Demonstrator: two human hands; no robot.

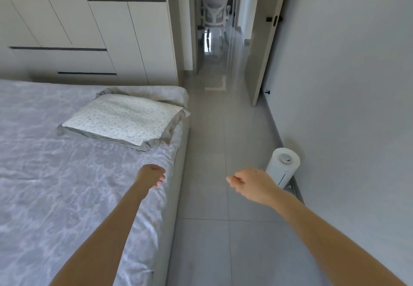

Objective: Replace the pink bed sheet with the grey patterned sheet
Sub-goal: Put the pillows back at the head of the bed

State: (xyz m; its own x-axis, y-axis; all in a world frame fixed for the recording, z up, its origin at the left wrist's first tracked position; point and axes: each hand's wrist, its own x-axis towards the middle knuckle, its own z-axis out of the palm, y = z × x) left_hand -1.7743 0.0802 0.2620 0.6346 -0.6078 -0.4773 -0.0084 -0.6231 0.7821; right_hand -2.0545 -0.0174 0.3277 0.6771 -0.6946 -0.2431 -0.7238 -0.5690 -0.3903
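Bed [176,207] wears grey patterned sheet [67,185]; pillow [120,120] atop.

The grey patterned cloth sheet [67,185] across the left of the frame looks soft and matt, creased with fine wrinkles. On it, the speckled white cloth pillow with a grey frilled border [123,118] has a slightly rough, woven look. The grey floor tiles [223,241] are smooth and semi-glossy, mirroring light at upper centre. The white cylindrical plastic appliance [282,169] at right is smooth and faintly shiny. The cream wardrobe panels [111,28], upper left, are flat and matt, as is the painted grey wall [357,84].
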